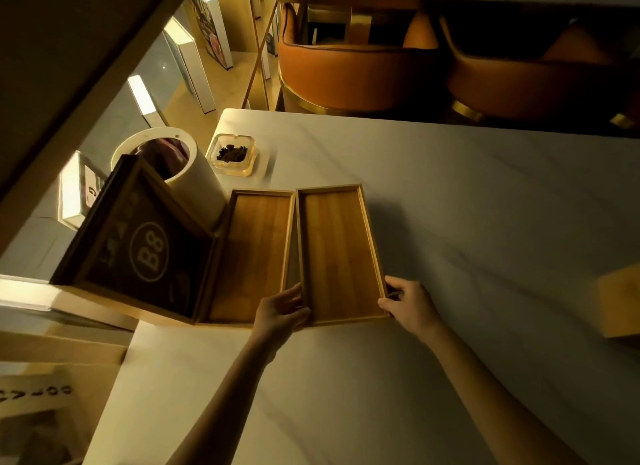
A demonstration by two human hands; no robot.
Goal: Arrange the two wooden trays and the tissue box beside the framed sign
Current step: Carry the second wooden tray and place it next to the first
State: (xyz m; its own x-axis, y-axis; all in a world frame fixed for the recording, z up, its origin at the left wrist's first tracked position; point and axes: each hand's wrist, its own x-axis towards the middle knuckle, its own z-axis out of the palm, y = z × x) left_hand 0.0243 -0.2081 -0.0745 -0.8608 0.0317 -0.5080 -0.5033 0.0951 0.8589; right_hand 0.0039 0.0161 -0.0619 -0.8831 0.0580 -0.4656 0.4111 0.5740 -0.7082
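Note:
Two empty wooden trays lie side by side on the white marble table (450,194). The left tray (252,253) rests against the dark framed sign (138,246) marked "B8". The right tray (341,253) sits a narrow gap away from it. My left hand (282,312) grips the near left corner of the right tray, fingers in the gap. My right hand (408,303) holds its near right corner. A wooden box (620,302), probably the tissue box, shows partly at the right edge.
A white cylindrical bin (194,177) stands behind the sign, with a glass ashtray (232,155) beside it. Two orange chairs (349,70) face the table's far edge. Shelves with books run along the left.

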